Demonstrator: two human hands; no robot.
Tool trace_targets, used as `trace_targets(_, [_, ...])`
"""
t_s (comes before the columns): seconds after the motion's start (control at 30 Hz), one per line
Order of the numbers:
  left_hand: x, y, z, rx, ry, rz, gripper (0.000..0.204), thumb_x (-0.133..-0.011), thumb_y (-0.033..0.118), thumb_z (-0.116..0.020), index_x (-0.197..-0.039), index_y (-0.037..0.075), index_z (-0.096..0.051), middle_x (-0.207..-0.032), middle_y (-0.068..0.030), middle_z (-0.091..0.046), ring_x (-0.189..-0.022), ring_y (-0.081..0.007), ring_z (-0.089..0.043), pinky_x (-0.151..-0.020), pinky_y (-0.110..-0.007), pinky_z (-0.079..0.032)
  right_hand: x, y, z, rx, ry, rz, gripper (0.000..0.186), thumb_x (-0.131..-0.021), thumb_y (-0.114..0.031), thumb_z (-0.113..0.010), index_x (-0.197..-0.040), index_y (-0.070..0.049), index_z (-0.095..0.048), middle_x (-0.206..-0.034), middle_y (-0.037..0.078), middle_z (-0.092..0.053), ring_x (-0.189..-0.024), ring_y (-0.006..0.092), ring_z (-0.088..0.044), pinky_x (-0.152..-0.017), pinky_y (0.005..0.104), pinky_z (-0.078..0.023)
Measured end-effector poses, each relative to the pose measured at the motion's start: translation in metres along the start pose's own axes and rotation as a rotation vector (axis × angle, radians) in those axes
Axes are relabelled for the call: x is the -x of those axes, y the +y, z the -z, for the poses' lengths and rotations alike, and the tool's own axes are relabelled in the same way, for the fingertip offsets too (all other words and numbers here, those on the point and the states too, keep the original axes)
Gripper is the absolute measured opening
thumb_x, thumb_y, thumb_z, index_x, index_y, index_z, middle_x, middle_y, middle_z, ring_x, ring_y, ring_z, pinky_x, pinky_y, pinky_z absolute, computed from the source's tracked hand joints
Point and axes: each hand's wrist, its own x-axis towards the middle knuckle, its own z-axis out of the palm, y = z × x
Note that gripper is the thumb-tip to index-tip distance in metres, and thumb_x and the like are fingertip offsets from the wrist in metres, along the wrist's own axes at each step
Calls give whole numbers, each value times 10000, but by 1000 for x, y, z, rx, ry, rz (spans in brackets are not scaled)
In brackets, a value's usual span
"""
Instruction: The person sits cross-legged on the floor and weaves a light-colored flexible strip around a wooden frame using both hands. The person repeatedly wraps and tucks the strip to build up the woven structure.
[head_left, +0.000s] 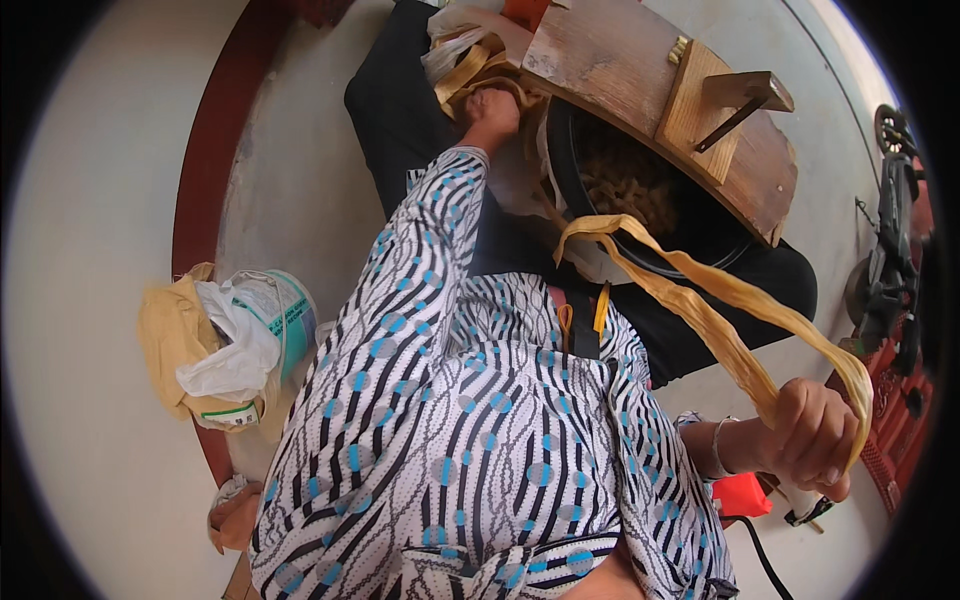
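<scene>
My right hand (812, 432) is closed round a long, flat yellowish strip (700, 340), held out to the right. The strip is doubled, and its looped far end hangs by the rim of a black tub (565, 150). At the far side my left hand (492, 112) is curled among more wide yellowish strips (468, 72) at a whitish plastic bag (452, 35). Its fingertips are hidden, so what they grip does not show. Brown curled pieces (630, 185) lie inside the tub.
A wooden board (600, 55) lies across the tub, carrying an upright wooden piece with a dark metal bar (728, 125). On the left stands a white-and-teal bucket (285, 310) with plastic bags over it. Dark machinery (890, 240) and a red object (742, 494) are at the right.
</scene>
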Motion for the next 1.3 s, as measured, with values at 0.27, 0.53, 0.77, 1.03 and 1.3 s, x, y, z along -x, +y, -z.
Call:
trace_targets(0.27, [-10,-2,-5,-116,-69,-121,352,-831,272,-589,-1080,50,-700,-1120,-183,-671,-1040,-333,-647,-894,-415,-493,8,12,-3,92,14,-29,217,-834,-268,-708,-723,-116,-600,-456,-82,-481,-322,14,-385,-396,174,-310])
trace_targets(0.53, [28,-17,45,266,-2,-174,370,-793,116,-473,-1096,119,-686,-1090,-216,-654,-1037,-406,-611,-907,-477,-473,1,22,2,104,-9,-49,244,-839,-291,-715,-724,-132,-569,-455,-86,-475,-319,6,-375,-386,176,-292])
trace_targets(0.77, [17,3,49,-62,-36,-179,349,-824,182,-522,-1121,48,-648,-1104,-221,-659,-1076,-348,-624,-899,-456,-478,5,21,5,157,-54,-83,228,-853,-309,-700,-776,-145,-562,-478,-103,-468,-345,2,-348,-431,186,-271])
trace_targets(1.03, [118,12,58,-387,-613,-531,415,-790,443,-620,-974,90,-736,-1001,-115,-709,-938,-289,-680,-761,-386,-517,6,26,22,72,-63,-109,244,-853,-343,-706,-779,-148,-579,-483,-106,-484,-348,3,-372,-438,176,-303])
trace_targets(1.3, [103,10,20,-169,-840,-677,440,-810,405,-616,-1013,27,-716,-1046,-169,-691,-989,-334,-654,-804,-411,-505,6,28,21,53,-123,-83,231,-850,-350,-698,-790,-152,-595,-488,-110,-493,-353,3,-390,-450,168,-328])
